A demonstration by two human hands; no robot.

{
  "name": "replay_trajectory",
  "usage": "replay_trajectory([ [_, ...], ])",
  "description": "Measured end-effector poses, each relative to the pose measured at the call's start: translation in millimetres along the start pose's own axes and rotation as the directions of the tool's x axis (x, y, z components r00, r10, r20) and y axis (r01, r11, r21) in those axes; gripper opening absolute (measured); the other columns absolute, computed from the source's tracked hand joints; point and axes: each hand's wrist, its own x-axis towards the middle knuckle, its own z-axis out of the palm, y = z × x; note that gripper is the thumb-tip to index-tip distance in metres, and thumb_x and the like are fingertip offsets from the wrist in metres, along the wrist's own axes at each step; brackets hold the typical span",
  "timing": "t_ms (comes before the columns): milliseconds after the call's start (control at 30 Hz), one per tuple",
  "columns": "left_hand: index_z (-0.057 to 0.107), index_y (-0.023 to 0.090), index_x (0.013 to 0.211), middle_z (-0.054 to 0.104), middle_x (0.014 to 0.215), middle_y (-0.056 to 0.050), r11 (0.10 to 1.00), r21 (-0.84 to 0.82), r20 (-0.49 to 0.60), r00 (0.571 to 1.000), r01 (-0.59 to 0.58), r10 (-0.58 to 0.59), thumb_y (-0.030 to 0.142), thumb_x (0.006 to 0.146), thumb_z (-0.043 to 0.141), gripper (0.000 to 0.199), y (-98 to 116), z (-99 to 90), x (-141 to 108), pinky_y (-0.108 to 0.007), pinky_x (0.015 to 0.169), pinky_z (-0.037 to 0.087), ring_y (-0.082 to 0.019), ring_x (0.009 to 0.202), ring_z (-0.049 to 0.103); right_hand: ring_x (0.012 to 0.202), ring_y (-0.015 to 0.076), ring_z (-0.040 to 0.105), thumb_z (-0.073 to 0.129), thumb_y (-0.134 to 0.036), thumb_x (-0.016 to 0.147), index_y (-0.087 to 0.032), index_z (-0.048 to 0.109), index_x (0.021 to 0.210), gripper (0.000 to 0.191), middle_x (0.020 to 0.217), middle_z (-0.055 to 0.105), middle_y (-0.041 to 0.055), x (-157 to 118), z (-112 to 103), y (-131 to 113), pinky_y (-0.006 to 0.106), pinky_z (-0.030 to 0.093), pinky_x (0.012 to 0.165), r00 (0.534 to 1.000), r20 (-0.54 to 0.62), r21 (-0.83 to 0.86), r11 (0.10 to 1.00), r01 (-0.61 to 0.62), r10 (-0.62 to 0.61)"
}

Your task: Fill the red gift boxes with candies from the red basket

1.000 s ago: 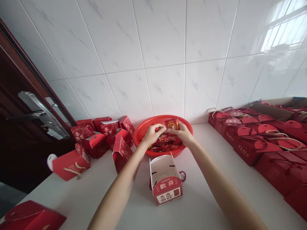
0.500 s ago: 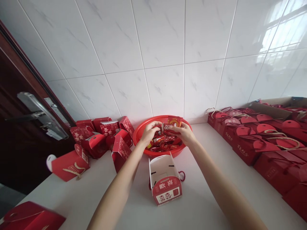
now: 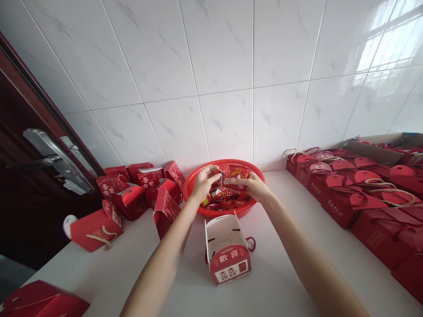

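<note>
Both hands are over a red plastic basket [image 3: 189, 187] that holds several shiny red snack packets and wrapped candies. My right hand [image 3: 256, 186] pinches a small red wrapped candy [image 3: 227, 181] with pale printing, its end pointing toward the other hand. My left hand [image 3: 202, 185] is closed at the fingertips on a small dark-wrapped candy, mostly hidden by thumb and finger. In front of the basket stands an open red and white gift box [image 3: 231, 259], its white inside showing and a dark red cord handle at its right side.
Several red gift boxes [image 3: 132, 198], some open, stand at the left. Rows of closed red boxes [image 3: 337, 207] with cord handles fill the right, beside a cardboard carton [image 3: 373, 149]. A tiled wall [image 3: 228, 119] rises behind; a dark door [image 3: 29, 185] is at left.
My fingers have shifted slightly over the basket, with the candy in my right hand turned a little and moved left. A red packet behind it has dropped lower. The gift box stays put.
</note>
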Motion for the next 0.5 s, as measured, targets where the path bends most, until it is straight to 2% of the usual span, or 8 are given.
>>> replay_trajectory([
  [100,0.062,0.019,0.093,0.067,0.092,-0.002,0.999,0.033,-0.006,1.0,0.03,-0.03,0.037,0.062,0.075,0.038,0.0,-1.5,0.4,-0.027,0.083,0.05,-0.017,0.091,0.064,0.089,0.0278,0.074,0.091,-0.023,0.05,-0.016,0.071,0.085,0.041,0.091,0.078,0.0069,0.9,0.7,1.8,0.041,0.06,0.085,1.0,-0.009,0.018,1.0,0.021,-0.021],
  [167,0.061,0.02,0.103,0.068,0.097,-0.003,0.995,0.071,0.009,0.997,0.076,-0.077,0.044,0.069,0.069,0.042,0.1,-3.2,1.2,-0.028,0.082,0.052,-0.018,0.092,0.065,0.088,0.0276,0.074,0.091,-0.023,0.05,-0.016,0.071,0.084,0.04,0.091,0.078,0.0076,2.6,0.8,3.8,0.04,0.06,0.084,0.997,-0.063,0.033,0.998,0.046,-0.044],
  [233,0.062,0.02,0.103,0.07,0.097,-0.004,0.982,0.13,0.063,0.987,0.138,-0.147,0.051,0.074,0.058,0.042,0.1,-4.6,1.6,-0.031,0.079,0.054,-0.019,0.087,0.068,0.085,0.0268,0.073,0.09,-0.023,0.05,-0.016,0.071,0.08,0.036,0.089,0.078,0.0079,5.1,0.3,5.9,0.039,0.061,0.079,0.987,-0.142,0.042,0.996,0.081,-0.075],
  [300,0.065,0.018,0.095,0.072,0.089,-0.006,0.954,0.224,0.154,0.96,0.198,-0.235,0.054,0.077,0.048,0.043,-0.4,-5.1,1.0,-0.033,0.076,0.055,-0.02,0.079,0.069,0.082,0.0262,0.073,0.089,-0.024,0.051,-0.016,0.07,0.077,0.033,0.086,0.078,0.0078,7.5,-0.6,7.7,0.037,0.06,0.075,0.971,-0.217,0.046,0.992,0.115,-0.103],
  [367,0.069,0.017,0.084,0.073,0.078,-0.008,0.906,0.358,0.252,0.911,0.225,-0.326,0.052,0.078,0.047,0.042,-1.9,-4.2,-1.1,-0.035,0.074,0.055,-0.022,0.073,0.07,0.081,0.0258,0.073,0.088,-0.024,0.051,-0.017,0.07,0.075,0.031,0.083,0.077,0.0072,9.0,-1.2,8.7,0.036,0.06,0.073,0.956,-0.268,0.048,0.99,0.135,-0.118],
  [433,0.071,0.017,0.076,0.073,0.074,-0.007,0.837,0.513,0.315,0.865,0.192,-0.391,0.045,0.074,0.055,0.032,-3.9,-1.9,-4.2,-0.034,0.074,0.054,-0.023,0.074,0.07,0.083,0.0258,0.073,0.087,-0.024,0.052,-0.017,0.07,0.075,0.029,0.083,0.077,0.0068,9.2,-1.1,8.9,0.035,0.059,0.075,0.952,-0.28,0.049,0.988,0.146,-0.127],
  [500,0.071,0.018,0.071,0.074,0.076,-0.006,0.742,0.661,0.33,0.844,0.113,-0.422,0.033,0.068,0.065,0.016,-5.0,1.1,-7.2,-0.033,0.076,0.052,-0.023,0.079,0.07,0.085,0.0259,0.073,0.086,-0.023,0.052,-0.016,0.07,0.075,0.029,0.085,0.077,0.0068,8.5,-0.4,8.7,0.036,0.06,0.076,0.953,-0.274,0.042,0.988,0.148,-0.131],
])
